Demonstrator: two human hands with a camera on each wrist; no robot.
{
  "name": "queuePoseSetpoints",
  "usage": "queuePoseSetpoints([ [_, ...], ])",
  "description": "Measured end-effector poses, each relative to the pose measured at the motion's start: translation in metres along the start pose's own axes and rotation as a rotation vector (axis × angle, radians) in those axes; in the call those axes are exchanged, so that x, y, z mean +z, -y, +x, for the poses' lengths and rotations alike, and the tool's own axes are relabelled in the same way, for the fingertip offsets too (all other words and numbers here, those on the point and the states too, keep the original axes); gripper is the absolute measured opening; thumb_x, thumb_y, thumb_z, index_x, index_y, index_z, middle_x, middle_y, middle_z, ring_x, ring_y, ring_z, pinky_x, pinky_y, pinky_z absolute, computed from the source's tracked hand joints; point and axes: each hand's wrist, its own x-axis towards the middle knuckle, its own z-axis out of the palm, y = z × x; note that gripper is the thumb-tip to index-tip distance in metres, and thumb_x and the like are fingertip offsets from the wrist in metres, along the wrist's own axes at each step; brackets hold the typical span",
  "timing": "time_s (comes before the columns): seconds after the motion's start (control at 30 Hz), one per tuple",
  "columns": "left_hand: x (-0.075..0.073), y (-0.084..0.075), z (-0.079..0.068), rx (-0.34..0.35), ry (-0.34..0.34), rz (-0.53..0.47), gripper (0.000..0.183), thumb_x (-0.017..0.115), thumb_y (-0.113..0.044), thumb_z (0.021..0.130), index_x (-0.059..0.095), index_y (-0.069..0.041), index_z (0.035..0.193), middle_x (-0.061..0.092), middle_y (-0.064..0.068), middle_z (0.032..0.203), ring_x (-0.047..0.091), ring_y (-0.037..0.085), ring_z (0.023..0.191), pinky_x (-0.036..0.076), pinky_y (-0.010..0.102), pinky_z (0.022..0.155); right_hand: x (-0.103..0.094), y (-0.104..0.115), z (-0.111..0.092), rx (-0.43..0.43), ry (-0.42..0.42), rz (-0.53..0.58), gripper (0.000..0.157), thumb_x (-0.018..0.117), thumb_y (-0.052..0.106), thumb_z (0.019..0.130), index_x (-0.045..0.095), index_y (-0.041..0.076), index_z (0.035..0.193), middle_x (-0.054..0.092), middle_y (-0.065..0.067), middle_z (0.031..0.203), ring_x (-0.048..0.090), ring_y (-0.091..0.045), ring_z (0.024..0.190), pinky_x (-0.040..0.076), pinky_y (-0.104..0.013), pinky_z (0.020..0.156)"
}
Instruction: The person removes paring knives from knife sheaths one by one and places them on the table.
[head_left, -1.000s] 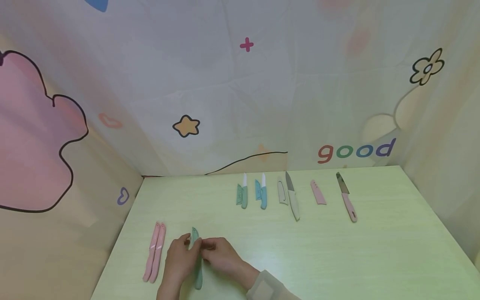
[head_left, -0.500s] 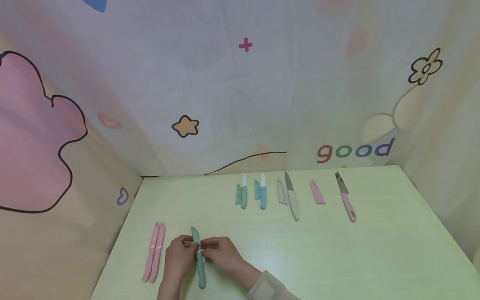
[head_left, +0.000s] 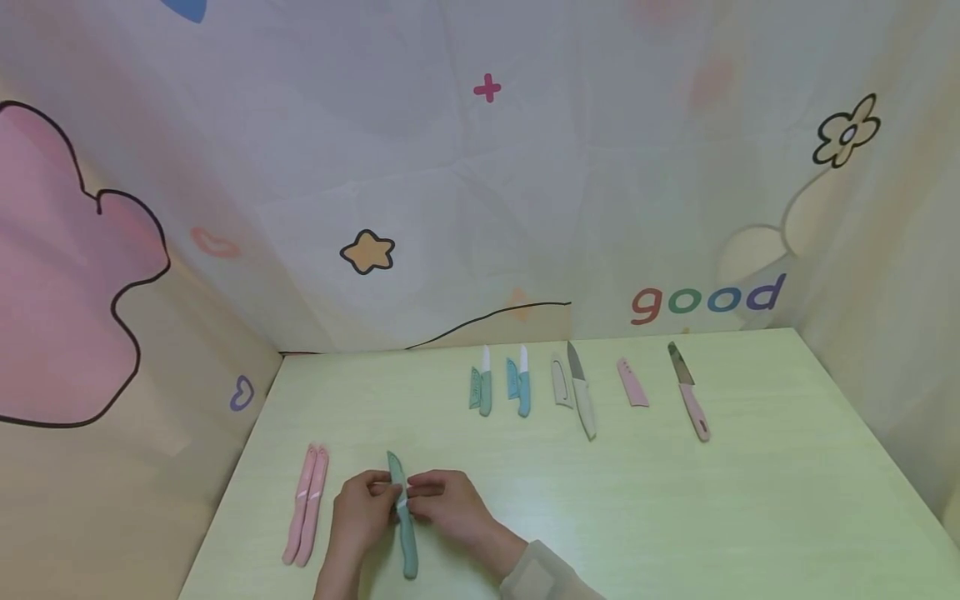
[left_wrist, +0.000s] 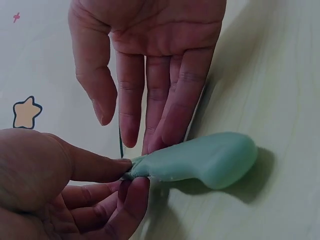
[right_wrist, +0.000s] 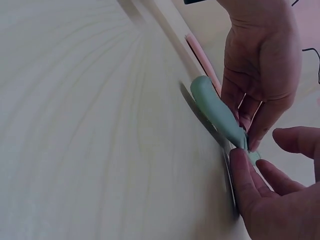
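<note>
In the head view, a green knife [head_left: 407, 542] with its sheath [head_left: 395, 467] over the blade lies between the two hands at the front left of the table. My left hand [head_left: 362, 510] pinches it where handle and sheath meet; the left wrist view shows thumb and fingers on either side of the green handle [left_wrist: 200, 157]. My right hand [head_left: 453, 507] is on the knife's right side. Its fingers [right_wrist: 242, 175] are extended and touch the knife near the joint, while its thumb [right_wrist: 297, 139] stands apart. The joint itself is partly covered by fingertips.
Two pink sheathed knives [head_left: 307, 504] lie side by side at left. Along the back, unsheathed beside their covers, are a green knife [head_left: 486, 392], a blue knife [head_left: 524, 392], a grey knife [head_left: 583, 400] and a pink knife [head_left: 693, 407]. A printed curtain [head_left: 450, 167] hangs behind.
The green knife has shifted slightly right, its handle end swinging right. More of it shows between the hands. The right fingers have straightened somewhat; the left hand stays on the knife.
</note>
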Motion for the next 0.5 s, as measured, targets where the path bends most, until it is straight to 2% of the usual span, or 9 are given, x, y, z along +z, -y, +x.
queuePoseSetpoints([
  [0.3, 0.004, -0.013, -0.008, 0.051, 0.019, -0.108, 0.029, 0.069, -0.008, 0.096, 0.068, 0.005, 0.123, 0.078, 0.009, 0.088, 0.069, 0.013, 0.067, 0.059, 0.027, 0.061, -0.005, 0.0, -0.002, 0.01, -0.009, 0.037, 0.038, 0.076, -0.004, 0.086, 0.07, -0.006, 0.123, 0.078, -0.021, 0.104, 0.076, -0.023, 0.094, 0.064, -0.032, 0.08],
  [0.5, 0.008, -0.02, -0.012, 0.077, 0.063, -0.198, 0.03, 0.069, -0.006, 0.097, 0.066, 0.007, 0.124, 0.078, 0.013, 0.092, 0.071, 0.014, 0.072, 0.062, 0.028, 0.064, -0.014, 0.003, -0.005, 0.009, 0.001, 0.049, 0.039, 0.076, -0.006, 0.086, 0.068, -0.007, 0.124, 0.078, -0.022, 0.101, 0.076, -0.021, 0.089, 0.064, -0.031, 0.076],
])
